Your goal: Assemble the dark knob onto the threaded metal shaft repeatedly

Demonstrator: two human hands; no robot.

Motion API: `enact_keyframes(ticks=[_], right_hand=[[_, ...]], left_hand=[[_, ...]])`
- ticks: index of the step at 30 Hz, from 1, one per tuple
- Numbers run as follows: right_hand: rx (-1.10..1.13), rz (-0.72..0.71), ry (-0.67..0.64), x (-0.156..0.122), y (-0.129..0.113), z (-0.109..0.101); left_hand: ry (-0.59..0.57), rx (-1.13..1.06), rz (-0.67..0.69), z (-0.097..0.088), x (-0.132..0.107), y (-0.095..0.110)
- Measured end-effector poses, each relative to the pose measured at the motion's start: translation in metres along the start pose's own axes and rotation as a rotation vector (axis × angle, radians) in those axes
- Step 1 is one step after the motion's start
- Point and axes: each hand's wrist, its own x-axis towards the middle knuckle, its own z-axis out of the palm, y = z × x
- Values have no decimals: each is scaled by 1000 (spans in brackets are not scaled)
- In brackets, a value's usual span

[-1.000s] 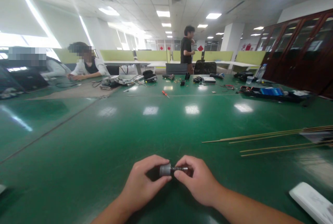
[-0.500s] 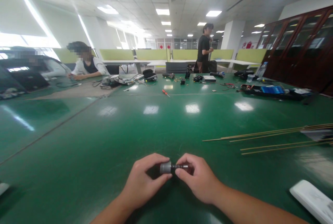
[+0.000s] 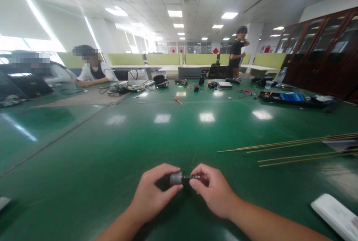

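A short grey metal cylinder [image 3: 176, 178] with a thin dark shaft [image 3: 187, 177] lies level between my hands, low in the middle of the head view. It resembles a hole saw on its shank, but the detail is too small to be sure. My left hand [image 3: 153, 192] grips the cylinder between thumb and fingers. On the right, my right hand [image 3: 214, 188] pinches the shaft near its silvery end, with the other fingers curled behind. The piece is held just above the green table [image 3: 134, 140].
Several thin brass-coloured rods [image 3: 285, 144] lie at right. A white object [image 3: 337, 215] sits at the lower right edge. Farther back are a red screwdriver [image 3: 178, 100], a black tray of tools [image 3: 296, 101] and electronics. Two people sit at far left; another person [image 3: 237, 52] stands behind the table.
The cylinder and my left hand have shifted slightly left, and more of the dark shaft shows between my hands. The standing person has moved right.
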Motion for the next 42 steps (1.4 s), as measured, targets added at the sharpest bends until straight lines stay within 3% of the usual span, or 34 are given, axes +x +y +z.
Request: enact_keyframes(ticks=[42], right_hand=[[57, 11, 28, 0, -5, 0]], left_hand=[[13, -23, -74, -6, 1, -2]])
